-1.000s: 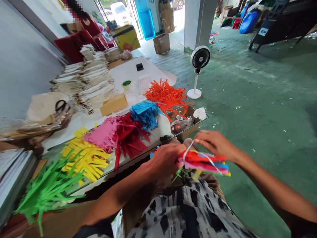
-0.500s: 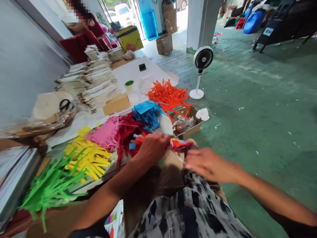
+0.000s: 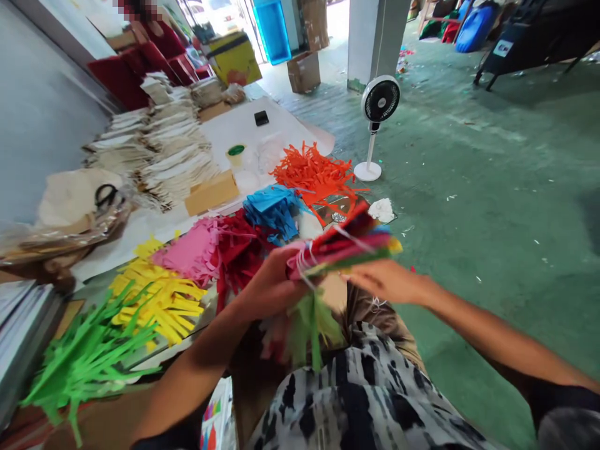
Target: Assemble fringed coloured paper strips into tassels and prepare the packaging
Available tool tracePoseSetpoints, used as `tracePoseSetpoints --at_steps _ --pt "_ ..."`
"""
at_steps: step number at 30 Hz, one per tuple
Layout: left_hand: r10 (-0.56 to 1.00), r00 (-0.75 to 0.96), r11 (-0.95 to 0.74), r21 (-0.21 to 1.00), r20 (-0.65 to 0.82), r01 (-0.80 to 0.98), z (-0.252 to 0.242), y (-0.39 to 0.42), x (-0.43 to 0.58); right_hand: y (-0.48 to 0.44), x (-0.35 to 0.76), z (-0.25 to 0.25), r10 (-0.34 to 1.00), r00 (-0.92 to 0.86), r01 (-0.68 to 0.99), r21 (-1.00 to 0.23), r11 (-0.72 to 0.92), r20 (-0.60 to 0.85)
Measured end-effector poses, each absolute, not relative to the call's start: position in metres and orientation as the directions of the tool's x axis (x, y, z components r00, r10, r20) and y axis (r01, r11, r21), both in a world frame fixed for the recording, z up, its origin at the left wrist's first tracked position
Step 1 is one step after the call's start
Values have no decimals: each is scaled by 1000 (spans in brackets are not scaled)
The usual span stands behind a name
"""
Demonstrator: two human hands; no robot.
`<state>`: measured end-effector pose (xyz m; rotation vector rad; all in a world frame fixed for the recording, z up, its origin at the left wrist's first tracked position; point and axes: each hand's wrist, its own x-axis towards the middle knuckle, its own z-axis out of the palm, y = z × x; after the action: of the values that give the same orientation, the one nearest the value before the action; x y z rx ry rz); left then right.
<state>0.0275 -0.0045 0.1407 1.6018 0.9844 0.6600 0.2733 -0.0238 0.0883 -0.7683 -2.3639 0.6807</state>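
**A:** We're watching the left hand [image 3: 268, 284] clamping firmly around the gathered end of a fat bundle of fringed paper strips [image 3: 342, 247]!

**B:** And it's looking colourful! Red, orange, blue and yellow layers are showing along the top, while a green paper fringe [image 3: 312, 331] is hanging from the underside.

**A:** White string [image 3: 304, 259] is looping around the gathered end, right beside the left hand.

**B:** Now the right hand [image 3: 382, 280] is reaching in from the other side, with its fingertips [image 3: 349, 273] meeting the bundle's lower edge. Is it gripping or only touching? I can't tell from here.

**A:** The two hands are staying apart, with the bundle spanning the gap between them. It's hanging in the air above the person's black-and-white patterned clothing [image 3: 356, 406].

**B:** Just beyond it, loose fringes are lying across the glass-topped table [image 3: 89, 294]: a red pile [image 3: 237, 253] nearest the left hand, then a blue pile [image 3: 274, 209], with an orange pile [image 3: 314, 175] farther out.

**A:** And the pink pile [image 3: 187, 253] and yellow pile [image 3: 159, 294] are sitting off to the left!
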Motion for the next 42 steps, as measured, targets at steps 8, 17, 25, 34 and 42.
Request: tracePoseSetpoints --at_steps 8,17,25,34,42 --pt "529 827 -508 710 -189 487 143 4 25 -3 271 100 590 -748 322 -612 723 304" --pt "715 672 -526 486 -191 698 151 9 19 4 271 107 623 -678 381 -537 752 391" --pt "948 319 -290 483 23 826 139 25 3 -23 245 81 559 -777 428 -408 807 290" --pt "799 595 -540 538 87 647 131 11 9 -4 258 85 667 -643 481 -480 734 377" --pt "542 833 -656 562 -113 503 118 2 20 4 263 102 616 -697 364 -559 745 367"
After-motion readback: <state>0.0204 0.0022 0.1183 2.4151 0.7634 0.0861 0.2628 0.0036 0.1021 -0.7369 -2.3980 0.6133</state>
